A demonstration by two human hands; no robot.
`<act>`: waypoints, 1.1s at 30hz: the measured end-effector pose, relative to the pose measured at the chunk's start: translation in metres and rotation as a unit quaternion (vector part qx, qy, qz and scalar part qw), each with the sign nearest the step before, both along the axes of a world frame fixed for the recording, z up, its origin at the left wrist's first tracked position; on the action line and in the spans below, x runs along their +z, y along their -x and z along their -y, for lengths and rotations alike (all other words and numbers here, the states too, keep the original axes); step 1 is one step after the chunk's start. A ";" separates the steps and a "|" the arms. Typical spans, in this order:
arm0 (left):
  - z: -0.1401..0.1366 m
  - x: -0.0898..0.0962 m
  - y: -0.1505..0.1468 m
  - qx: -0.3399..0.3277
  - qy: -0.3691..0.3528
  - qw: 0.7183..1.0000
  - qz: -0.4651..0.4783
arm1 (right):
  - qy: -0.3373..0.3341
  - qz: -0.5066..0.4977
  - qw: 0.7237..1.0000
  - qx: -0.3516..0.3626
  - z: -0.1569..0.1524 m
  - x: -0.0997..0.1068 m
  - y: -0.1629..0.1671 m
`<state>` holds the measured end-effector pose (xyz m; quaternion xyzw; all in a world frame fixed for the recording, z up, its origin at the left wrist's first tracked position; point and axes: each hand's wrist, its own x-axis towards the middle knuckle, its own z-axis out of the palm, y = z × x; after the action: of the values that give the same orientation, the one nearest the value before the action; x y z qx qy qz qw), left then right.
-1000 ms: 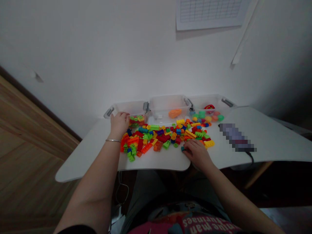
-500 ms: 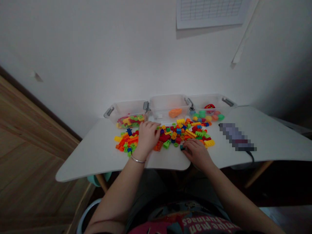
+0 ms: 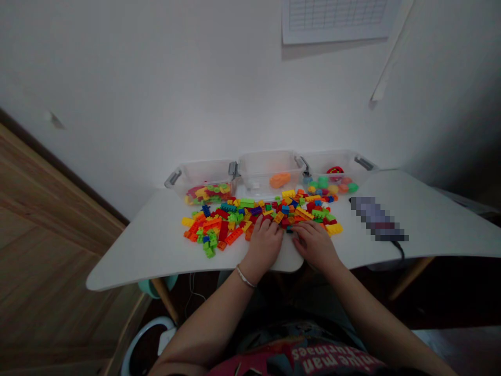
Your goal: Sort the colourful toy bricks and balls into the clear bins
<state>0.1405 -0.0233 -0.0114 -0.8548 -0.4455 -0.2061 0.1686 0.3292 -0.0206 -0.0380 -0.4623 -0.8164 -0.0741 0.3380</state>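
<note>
My right hand (image 3: 316,244) is at the near edge of a pile of plastic building bricks (image 3: 235,217), its thumb and fingers closed on a dark teal brick (image 3: 289,229). Just to its left, my left hand (image 3: 266,243), with a bracelet (image 3: 246,277) at the wrist, bends its fingers down at the pile's front. Its fingertips are near red and orange bricks, and whatever they hold is hidden under them. The pile mixes red, orange, yellow, green, blue and purple pieces.
Three clear bins stand along the wall: the left bin (image 3: 203,169) holds colourful pieces, the middle bin (image 3: 270,161) an orange piece (image 3: 279,180), the right bin (image 3: 332,159) round coloured pieces. A pixelated device (image 3: 378,219) with a cable lies on the white table (image 3: 129,256) at right.
My left hand has moved right and toward me, beside my right hand, uncovering bricks in the pile's left middle. My right hand stays nearly in place with the teal brick.
</note>
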 end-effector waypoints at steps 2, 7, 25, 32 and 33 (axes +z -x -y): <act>0.000 -0.001 0.002 -0.001 -0.005 1.000 -0.008 | -0.001 -0.002 1.000 0.002 0.000 -0.001 0.000; 0.003 0.003 0.004 0.001 0.005 1.000 0.000 | -0.002 -0.007 1.000 -0.001 0.000 0.000 0.000; 0.007 0.003 0.007 -0.022 0.067 0.997 0.013 | 0.003 -0.001 1.000 0.004 0.001 0.001 0.001; -0.002 0.010 0.012 -0.046 0.086 0.993 0.068 | 0.002 0.000 1.000 0.000 0.001 0.002 0.001; -0.006 0.012 0.016 -0.042 0.088 0.991 0.094 | 0.002 0.000 1.000 0.001 0.001 0.002 0.000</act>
<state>0.1247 -0.0170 0.0008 -0.8612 -0.4391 -0.2525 0.0417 0.3287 -0.0220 -0.0363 -0.4622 -0.8170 -0.0722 0.3372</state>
